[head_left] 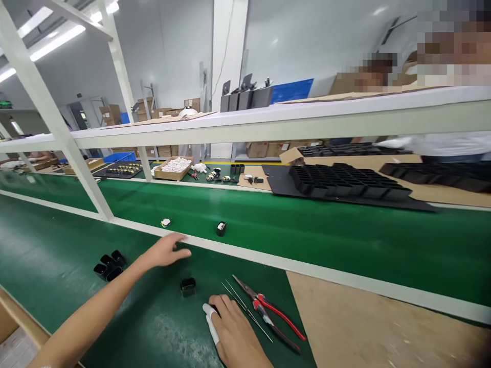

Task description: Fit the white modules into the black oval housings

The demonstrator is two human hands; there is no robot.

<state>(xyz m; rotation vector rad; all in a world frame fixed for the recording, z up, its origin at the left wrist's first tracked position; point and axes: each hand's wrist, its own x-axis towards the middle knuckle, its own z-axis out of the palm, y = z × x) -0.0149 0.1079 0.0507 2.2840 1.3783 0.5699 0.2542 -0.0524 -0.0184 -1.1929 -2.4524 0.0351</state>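
Observation:
My left hand (168,250) reaches over the white rail at the belt's near edge, fingers apart and holding nothing. Beyond it on the green belt lie a small white part (165,223) and a black housing (221,228) with a white piece inside. My right hand (233,327), with white covers on two fingers, rests on the green table; its fingers curl at a dark thing mostly hidden beneath them. Just right of it lie metal tweezers (245,308) and red-handled pliers (268,314). An upright black housing (187,287) stands between my hands.
Several black housings (109,266) stand beside my left forearm. A cardboard sheet (368,317) covers the table at right. Across the belt (307,225) are a box of white parts (172,168) and black trays (345,181). A white post (82,168) rises at left; people are behind the shelf.

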